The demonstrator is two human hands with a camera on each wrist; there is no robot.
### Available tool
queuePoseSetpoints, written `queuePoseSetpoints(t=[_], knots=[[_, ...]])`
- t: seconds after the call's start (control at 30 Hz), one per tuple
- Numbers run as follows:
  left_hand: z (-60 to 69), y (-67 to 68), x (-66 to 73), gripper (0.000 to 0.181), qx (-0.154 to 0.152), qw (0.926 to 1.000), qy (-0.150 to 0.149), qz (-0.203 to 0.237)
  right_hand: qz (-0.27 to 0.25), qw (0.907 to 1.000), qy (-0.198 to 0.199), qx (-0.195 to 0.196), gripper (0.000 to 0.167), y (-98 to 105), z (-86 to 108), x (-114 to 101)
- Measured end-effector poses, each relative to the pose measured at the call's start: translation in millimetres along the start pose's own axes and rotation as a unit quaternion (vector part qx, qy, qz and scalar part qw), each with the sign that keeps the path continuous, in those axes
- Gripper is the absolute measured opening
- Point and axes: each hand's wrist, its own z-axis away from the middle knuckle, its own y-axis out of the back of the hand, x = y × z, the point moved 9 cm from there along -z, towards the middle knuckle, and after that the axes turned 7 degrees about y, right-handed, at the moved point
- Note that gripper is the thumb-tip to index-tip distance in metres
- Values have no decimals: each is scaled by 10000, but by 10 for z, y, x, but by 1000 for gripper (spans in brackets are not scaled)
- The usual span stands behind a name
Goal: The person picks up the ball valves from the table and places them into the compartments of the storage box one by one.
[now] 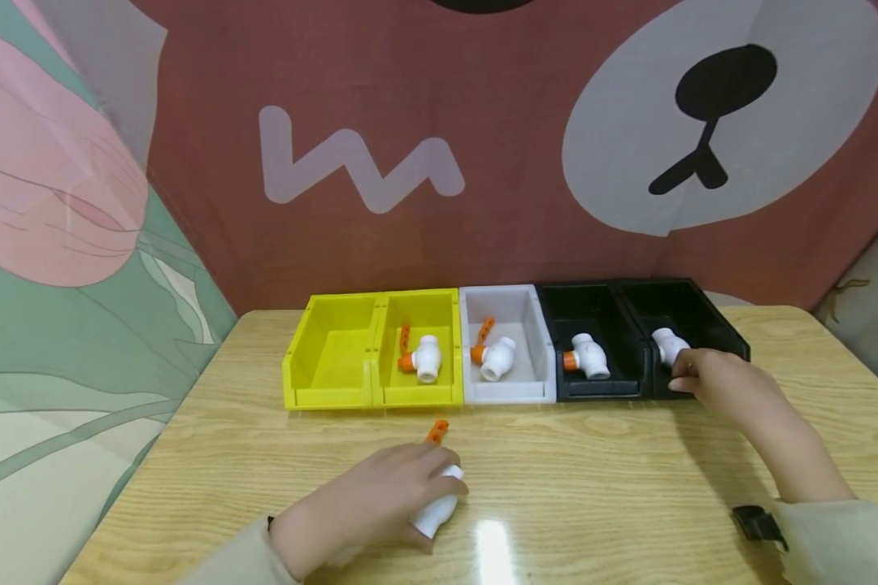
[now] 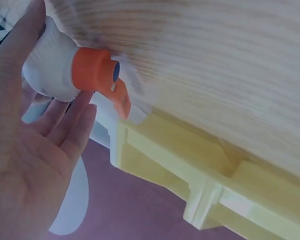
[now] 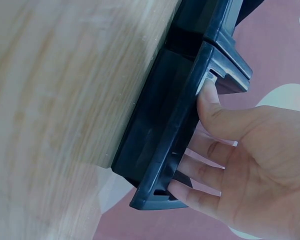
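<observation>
In the head view my left hand [image 1: 380,500] grips a white plastic ball valve [image 1: 439,508] just above the table in front of the bins. Its orange lever [image 1: 436,431] points away from me; the left wrist view shows the orange collar [image 2: 92,69] beyond the fingers. My right hand [image 1: 732,390] reaches over the front of the rightmost black bin [image 1: 710,313] and holds another white ball valve [image 1: 668,344] by its near end. In the right wrist view the bin's wall hides most of that valve and the fingertips.
Similar valves lie in the second yellow bin [image 1: 419,307], the white bin [image 1: 501,302] and the left black bin [image 1: 581,305]. A second yellow bin [image 1: 336,325] stands at the row's left end. Behind the wooden table [image 1: 593,479] hangs a printed cloth [image 1: 410,244].
</observation>
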Motion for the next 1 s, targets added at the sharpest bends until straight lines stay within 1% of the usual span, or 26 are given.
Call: queuePoseSetpoints(t=[0.1, 0.17, 0.3, 0.43, 0.53, 0.67, 0.83, 0.93, 1.0], knots=[[101, 28, -21, 58, -53, 9999, 92, -1, 8, 10000, 27, 33, 8, 7, 4, -3], [169, 66, -50, 59, -60, 9997, 221, 57, 12, 10000, 37, 55, 8, 12, 7, -7], [277, 181, -123, 61, 208, 9988, 430, 114, 26, 10000, -4, 45, 8, 13, 4, -1], [339, 258, -216, 62, 456, 9970, 618, 36, 16, 10000, -32, 12, 8, 6, -1, 12], [374, 264, -292, 63, 467, 9956, 816, 39, 5, 10000, -18, 15, 8, 4, -1, 11], [433, 253, -360, 64, 481, 9940, 984, 72, -6, 10000, -14, 18, 9, 1, -1, 12], [510, 254, -394, 65, 556, 9933, 1008, 42, -23, 10000, 27, 62, 8, 5, 0, 2], [557, 260, -411, 65, 652, 9929, 997, -2, -34, 10000, 31, 66, 8, 9, 4, -3], [587, 259, -430, 65, 680, 9923, 1039, -41, -37, 10000, 26, 62, 8, 12, 7, -3]])
